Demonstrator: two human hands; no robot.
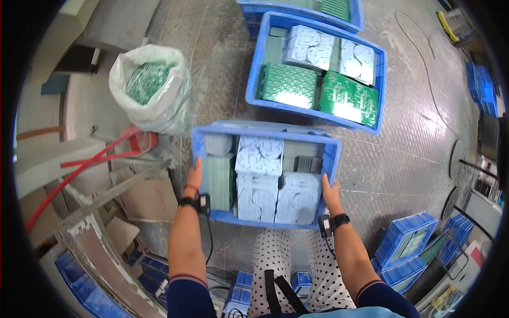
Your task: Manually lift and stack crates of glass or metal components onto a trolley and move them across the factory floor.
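A blue plastic crate [333, 152] is in front of me, held at its two short sides. My left hand [195, 175] grips its left wall and my right hand [331, 193] its right wall; the fingers on the outer side are partly hidden. Inside lie stacks of pale, white-faced circuit boards [260, 156] with rounded cut-out patterns. Along the left wall is a stack of green boards [218, 183], seen edge-on. A small dark stack [308, 164] sits in the right rear part. Both wrists wear black bands with small cabled devices.
Just behind stands another blue crate [252, 79] with green boards [290, 85] and pale boards, a further crate [297, 8] beyond it. An open white sack [180, 100] of green scraps is at left, near a red-handled tool [101, 156]. Blue crates [407, 238] stand lower right.
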